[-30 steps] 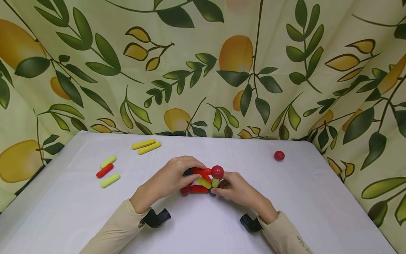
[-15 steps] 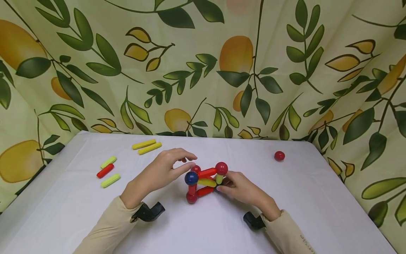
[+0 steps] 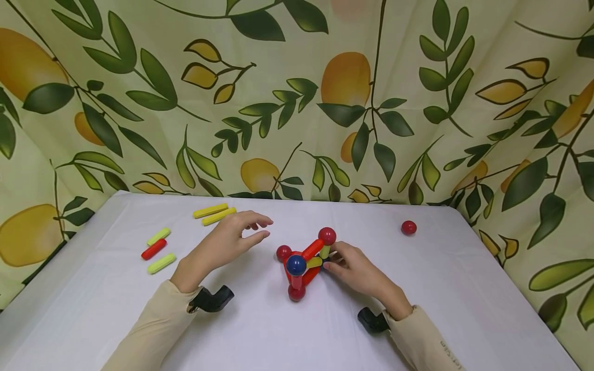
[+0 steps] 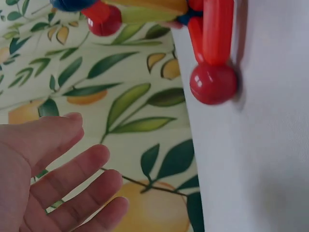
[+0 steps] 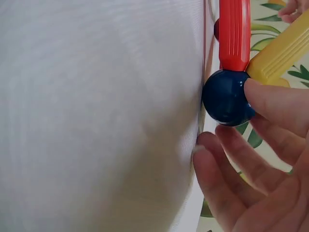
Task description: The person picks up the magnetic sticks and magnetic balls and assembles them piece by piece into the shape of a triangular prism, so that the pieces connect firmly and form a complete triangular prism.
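Observation:
A small frame of sticks and balls stands on the white table in front of me. Its upper blue ball (image 3: 296,265) and upper red ball (image 3: 327,236) are joined by a red stick (image 3: 313,249); red balls (image 3: 296,292) sit at its base. My right hand (image 3: 355,270) pinches the lower blue ball (image 5: 228,98) at the frame's right corner, where a red stick (image 5: 234,34) and a yellow stick (image 5: 280,50) meet it. Apart from the frame, to its left, my left hand (image 3: 225,245) hovers with relaxed fingers and nothing in them.
Two yellow sticks (image 3: 219,216) lie at the back left of the table (image 3: 260,330). Further left are two light green sticks (image 3: 161,263) with a red stick (image 3: 153,249) between them. A loose red ball (image 3: 409,228) rests at the back right. A patterned curtain (image 3: 297,103) hangs behind.
My left hand has let go of the frame and drawn away to the left. The frame has turned, its blue upper ball swinging toward the front, while my right hand keeps its pinch.

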Available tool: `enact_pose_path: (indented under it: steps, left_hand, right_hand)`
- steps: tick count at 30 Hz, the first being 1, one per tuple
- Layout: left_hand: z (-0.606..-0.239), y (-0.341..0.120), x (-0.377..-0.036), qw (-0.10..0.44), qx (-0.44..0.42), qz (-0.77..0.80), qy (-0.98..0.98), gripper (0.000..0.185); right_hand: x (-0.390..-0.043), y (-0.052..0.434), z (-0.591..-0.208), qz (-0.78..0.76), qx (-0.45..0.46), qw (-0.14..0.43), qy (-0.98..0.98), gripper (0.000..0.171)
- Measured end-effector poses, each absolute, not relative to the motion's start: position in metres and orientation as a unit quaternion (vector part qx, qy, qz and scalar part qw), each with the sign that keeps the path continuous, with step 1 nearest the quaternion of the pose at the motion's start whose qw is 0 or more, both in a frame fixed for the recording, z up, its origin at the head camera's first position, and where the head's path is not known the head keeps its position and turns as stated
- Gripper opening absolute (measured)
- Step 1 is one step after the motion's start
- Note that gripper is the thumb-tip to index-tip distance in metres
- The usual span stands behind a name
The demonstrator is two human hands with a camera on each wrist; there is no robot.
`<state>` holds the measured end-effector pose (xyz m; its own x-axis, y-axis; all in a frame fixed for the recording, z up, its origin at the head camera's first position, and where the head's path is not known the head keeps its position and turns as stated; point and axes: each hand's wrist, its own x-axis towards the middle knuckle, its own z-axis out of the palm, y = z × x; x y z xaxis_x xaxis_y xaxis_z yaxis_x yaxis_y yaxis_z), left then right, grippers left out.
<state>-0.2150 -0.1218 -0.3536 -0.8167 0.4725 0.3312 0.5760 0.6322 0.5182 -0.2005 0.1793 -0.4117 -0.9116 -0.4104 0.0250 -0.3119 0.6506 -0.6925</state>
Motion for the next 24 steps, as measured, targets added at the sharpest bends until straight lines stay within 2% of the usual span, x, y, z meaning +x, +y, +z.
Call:
enact_pose_path:
  steps: [7, 13, 18, 24]
  left_hand:
    - [-0.36, -0.141, -0.228, 0.073, -0.251, -0.317, -0.912, 0.029]
    - [-0.356, -0.151, -0.23, 0.073, -0.233, -0.321, -0.915, 0.028]
    - [-0.35, -0.156, -0.229, 0.067, -0.224, -0.321, -0.918, 0.028]
    - [-0.349, -0.164, -0.227, 0.065, -0.216, -0.317, -0.921, 0.028]
  right_hand:
    - [-0.199, 0.179, -0.403, -0.346, -0.15, 0.066, 0.924, 0.02]
    - [-0.195, 0.182, -0.393, -0.35, -0.221, 0.117, 0.903, 0.01]
    - [-0.19, 0.178, -0.392, -0.367, -0.266, 0.178, 0.874, 0.018]
    - [-0.184, 0.167, -0.394, -0.39, -0.288, 0.206, 0.85, 0.027]
